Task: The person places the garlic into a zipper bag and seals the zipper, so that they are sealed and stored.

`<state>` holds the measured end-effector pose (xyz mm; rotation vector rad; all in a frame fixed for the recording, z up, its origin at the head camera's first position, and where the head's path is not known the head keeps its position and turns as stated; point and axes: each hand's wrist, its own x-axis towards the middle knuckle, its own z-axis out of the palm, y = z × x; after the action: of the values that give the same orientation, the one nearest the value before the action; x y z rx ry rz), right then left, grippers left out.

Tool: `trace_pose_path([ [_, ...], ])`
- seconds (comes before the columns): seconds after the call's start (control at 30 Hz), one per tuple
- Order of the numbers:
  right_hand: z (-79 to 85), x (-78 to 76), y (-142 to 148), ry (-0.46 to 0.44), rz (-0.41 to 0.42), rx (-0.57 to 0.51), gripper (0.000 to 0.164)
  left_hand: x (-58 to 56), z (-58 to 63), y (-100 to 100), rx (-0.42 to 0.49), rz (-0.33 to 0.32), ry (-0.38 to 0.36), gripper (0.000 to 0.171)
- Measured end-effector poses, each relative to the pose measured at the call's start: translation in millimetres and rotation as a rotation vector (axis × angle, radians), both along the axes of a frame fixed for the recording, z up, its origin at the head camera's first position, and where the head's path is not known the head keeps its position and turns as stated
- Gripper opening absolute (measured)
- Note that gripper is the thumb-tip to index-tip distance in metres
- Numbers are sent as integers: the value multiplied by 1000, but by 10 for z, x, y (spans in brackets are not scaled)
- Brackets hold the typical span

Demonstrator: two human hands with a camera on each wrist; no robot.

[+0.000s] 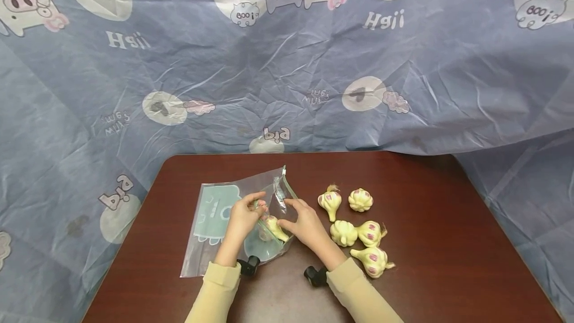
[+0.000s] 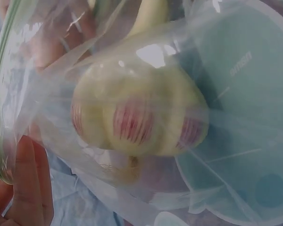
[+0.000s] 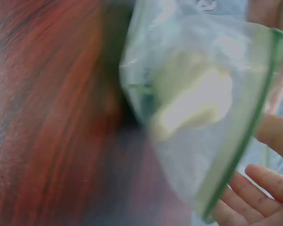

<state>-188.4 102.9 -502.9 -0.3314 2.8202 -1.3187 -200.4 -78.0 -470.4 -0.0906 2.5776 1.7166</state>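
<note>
A clear zip bag (image 1: 190,255) with a green-edged mouth and a pale blue cartoon print lies on the table, its mouth raised toward the right. Inside it is a garlic bulb (image 1: 277,228), cream with purple patches; its stem points down to the right. My left hand (image 1: 243,218) pinches the near side of the mouth, fingertips (image 2: 26,165) at the green zip strip. At the right of the opening, my right hand (image 1: 308,222) has thumb and fingers spread apart. Its relaxed fingers (image 3: 254,195) lie by the green strip, with nothing gripped.
Right of the bag, several more garlic bulbs sit loose on the dark red table (image 1: 426,243), among them a bulb with a tufted root (image 1: 330,201) and a rounder bulb (image 1: 360,200). A blue patterned cloth (image 1: 287,74) hangs behind the table.
</note>
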Motion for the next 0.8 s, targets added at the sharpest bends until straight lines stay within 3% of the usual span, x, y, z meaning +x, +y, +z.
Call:
trace_pose_path([
  [0.43,521,256,225,49,-71,-224,44,-22,39,7,-75,0,31,36],
  [0.67,683,382,617,50,-135,-355,38,-40,23,-9,-50,2,15,37],
  [0.8,703,484,926,22,-240,-370,37,-45,17,-12,-32,1,2,37],
])
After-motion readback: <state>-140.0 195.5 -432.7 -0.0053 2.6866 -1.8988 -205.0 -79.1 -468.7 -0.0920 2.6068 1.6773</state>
